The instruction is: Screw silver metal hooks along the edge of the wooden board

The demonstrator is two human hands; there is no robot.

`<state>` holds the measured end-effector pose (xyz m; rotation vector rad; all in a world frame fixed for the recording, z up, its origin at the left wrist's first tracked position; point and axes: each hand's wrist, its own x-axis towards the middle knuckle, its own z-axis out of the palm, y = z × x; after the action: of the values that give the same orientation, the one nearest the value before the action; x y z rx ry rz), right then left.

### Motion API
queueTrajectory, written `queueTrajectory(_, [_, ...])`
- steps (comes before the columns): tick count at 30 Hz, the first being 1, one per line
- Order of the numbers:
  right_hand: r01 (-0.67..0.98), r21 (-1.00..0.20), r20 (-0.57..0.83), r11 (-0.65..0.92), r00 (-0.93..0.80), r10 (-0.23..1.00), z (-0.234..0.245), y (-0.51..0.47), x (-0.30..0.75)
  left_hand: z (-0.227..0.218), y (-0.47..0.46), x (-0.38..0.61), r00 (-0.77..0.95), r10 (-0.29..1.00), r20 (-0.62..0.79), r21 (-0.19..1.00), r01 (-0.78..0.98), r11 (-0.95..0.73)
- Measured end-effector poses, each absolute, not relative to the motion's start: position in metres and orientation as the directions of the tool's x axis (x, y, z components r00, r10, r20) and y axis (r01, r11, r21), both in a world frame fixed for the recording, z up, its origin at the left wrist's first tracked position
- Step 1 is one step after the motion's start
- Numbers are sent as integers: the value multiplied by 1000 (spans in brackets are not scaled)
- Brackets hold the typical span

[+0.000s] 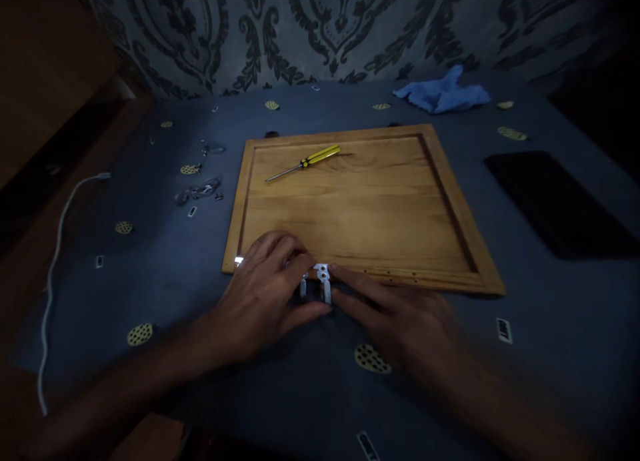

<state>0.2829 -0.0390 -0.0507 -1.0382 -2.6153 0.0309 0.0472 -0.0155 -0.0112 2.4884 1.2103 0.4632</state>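
A wooden cabinet door panel (360, 207) lies flat on a blue cloth-covered surface (150, 274). At its near edge sits a small white metal hinge (320, 282). My left hand (265, 297) rests over the panel's near-left corner, fingers curled and pinching the hinge from the left. My right hand (400, 317) reaches in from the right, its fingertips pressed against the hinge's right side. A yellow-handled screwdriver (305, 162) lies on the panel near its far-left corner, away from both hands.
More metal hardware pieces (200, 189) lie on the cloth left of the panel. A crumpled blue cloth (443, 94) sits at the back right, a dark flat slab (560, 201) at the right, a white cable (55, 247) at the left.
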Motion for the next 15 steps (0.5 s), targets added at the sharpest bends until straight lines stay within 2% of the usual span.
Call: queueTrajectory(15, [673,-170,269,720,-671,691,-49,-41,282,-15,-16,47,564,816,131,452,698,-555])
